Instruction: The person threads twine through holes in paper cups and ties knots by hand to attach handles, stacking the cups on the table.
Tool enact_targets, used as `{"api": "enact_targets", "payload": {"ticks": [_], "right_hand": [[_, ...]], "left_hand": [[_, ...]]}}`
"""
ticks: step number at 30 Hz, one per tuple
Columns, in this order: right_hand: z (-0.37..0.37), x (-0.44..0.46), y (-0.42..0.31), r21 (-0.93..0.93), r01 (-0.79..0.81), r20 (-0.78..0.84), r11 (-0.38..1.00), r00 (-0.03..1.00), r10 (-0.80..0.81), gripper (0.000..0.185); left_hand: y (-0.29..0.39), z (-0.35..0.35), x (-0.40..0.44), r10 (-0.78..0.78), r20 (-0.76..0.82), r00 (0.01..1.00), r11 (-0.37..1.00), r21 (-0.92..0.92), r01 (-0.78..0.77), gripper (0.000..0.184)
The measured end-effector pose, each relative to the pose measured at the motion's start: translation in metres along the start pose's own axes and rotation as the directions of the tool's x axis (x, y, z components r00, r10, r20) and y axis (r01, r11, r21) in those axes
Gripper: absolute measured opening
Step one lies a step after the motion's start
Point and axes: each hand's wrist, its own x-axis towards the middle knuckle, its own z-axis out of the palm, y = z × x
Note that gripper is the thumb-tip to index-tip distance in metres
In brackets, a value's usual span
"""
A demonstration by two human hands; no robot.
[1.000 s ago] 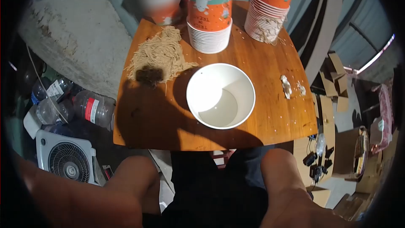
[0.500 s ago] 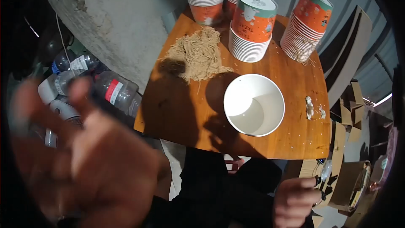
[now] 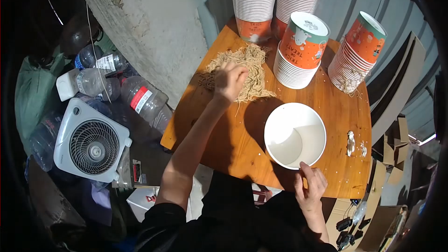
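My left hand [image 3: 229, 81] is over a loose pile of tan string [image 3: 254, 72] on the table. Its fingers are curled, and the fingertips seem closed on some strands, though they are partly hidden. Close to the front edge stands a white paper bucket [image 3: 315, 133], mouth up, with nothing visible inside. My right hand [image 3: 311, 185] is at the bucket's near rim; its index fingertip touches or nearly touches it, thumb apart and fingers loosely bent.
Stacks of upside-down orange printed buckets [image 3: 303, 49] stand behind on the wooden table [image 3: 219, 158]; the right-hand stack [image 3: 352, 63] has string around its lower part. White scraps [image 3: 351, 143] lie at right. Plastic bottles [image 3: 144, 98] and a fan [image 3: 93, 144] are at left.
My left hand has moved from the near left, raised and blurred, to the string pile. My right hand has come up from below the table edge to the bucket's rim. The view has shifted.
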Motion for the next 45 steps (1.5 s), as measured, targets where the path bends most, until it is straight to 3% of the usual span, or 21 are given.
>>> {"api": "enact_targets", "payload": {"ticks": [1, 2, 4, 7, 11, 13, 17, 19, 23, 28, 35, 37, 40, 45], "right_hand": [[0.003, 0.001, 0.001, 0.001, -0.002, 0.001, 1.0, 1.0, 0.002, 0.04], [0.006, 0.003, 0.002, -0.024, 0.013, 0.003, 1.0, 1.0, -0.013, 0.04], [0.009, 0.007, 0.003, -0.048, 0.029, 0.004, 0.998, 1.0, -0.029, 0.04], [0.011, 0.01, 0.005, -0.078, 0.029, -0.016, 0.997, 0.999, -0.03, 0.042], [0.012, 0.01, 0.008, -0.097, -0.005, -0.046, 0.995, 0.999, 0.0, 0.042], [0.013, 0.009, 0.009, -0.089, -0.018, -0.05, 0.996, 0.999, 0.013, 0.041], [0.017, 0.012, 0.007, -0.069, -0.014, -0.041, 0.998, 0.999, 0.011, 0.039], [0.018, 0.015, 0.005, -0.07, -0.009, -0.044, 0.997, 0.999, 0.006, 0.038], [0.019, 0.014, 0.004, -0.082, -0.019, -0.046, 0.996, 0.999, 0.015, 0.036], [0.016, 0.007, 0.005, -0.07, -0.056, -0.045, 0.996, 0.998, 0.053, 0.035], [0.02, 0.013, 0.005, -0.053, -0.028, -0.065, 0.998, 0.998, 0.025, 0.034], [0.02, 0.013, 0.006, -0.064, -0.026, -0.08, 0.998, 0.997, 0.02, 0.034], [0.021, 0.009, 0.006, -0.059, -0.058, -0.079, 0.997, 0.995, 0.053, 0.033], [0.027, 0.017, 0.006, -0.059, -0.044, -0.076, 0.997, 0.996, 0.039, 0.031]], "left_hand": [[0.002, 0.007, 0.0, 0.08, -0.025, 0.996, 0.997, -0.015, -0.08, 0.009], [0.004, 0.013, 0.001, 0.079, -0.025, 0.997, 0.997, -0.015, -0.079, 0.009], [0.003, 0.026, 0.002, 0.099, 0.047, 0.994, 0.981, 0.163, -0.106, 0.007], [-0.007, 0.037, -0.004, 0.047, 0.145, 0.988, 0.977, 0.2, -0.076, 0.005], [-0.017, 0.036, -0.018, 0.032, 0.051, 0.998, 0.993, 0.112, -0.038, 0.005], [-0.019, 0.029, -0.024, -0.096, 0.01, 0.995, 0.991, -0.088, 0.097, 0.007], [-0.002, 0.019, -0.02, -0.019, -0.045, 0.999, 0.998, -0.068, 0.016, 0.01], [0.012, 0.018, -0.015, -0.003, 0.028, 1.0, 0.998, 0.07, 0.001, 0.013], [0.003, 0.044, -0.015, -0.001, 0.055, 0.998, 0.995, 0.1, -0.005, 0.009], [-0.002, 0.048, -0.022, -0.05, -0.056, 0.997, 0.998, 0.027, 0.052, 0.008], [0.003, 0.046, -0.024, 0.02, 0.062, 0.998, 0.992, 0.121, -0.027, 0.009], [-0.003, 0.051, -0.023, -0.097, 0.012, 0.995, 0.991, 0.094, 0.096, 0.014], [-0.007, 0.049, -0.029, -0.089, -0.049, 0.995, 0.996, -0.008, 0.089, 0.017], [0.012, 0.04, -0.024, 0.008, -0.047, 0.999, 0.995, 0.102, -0.003, 0.012]]}}
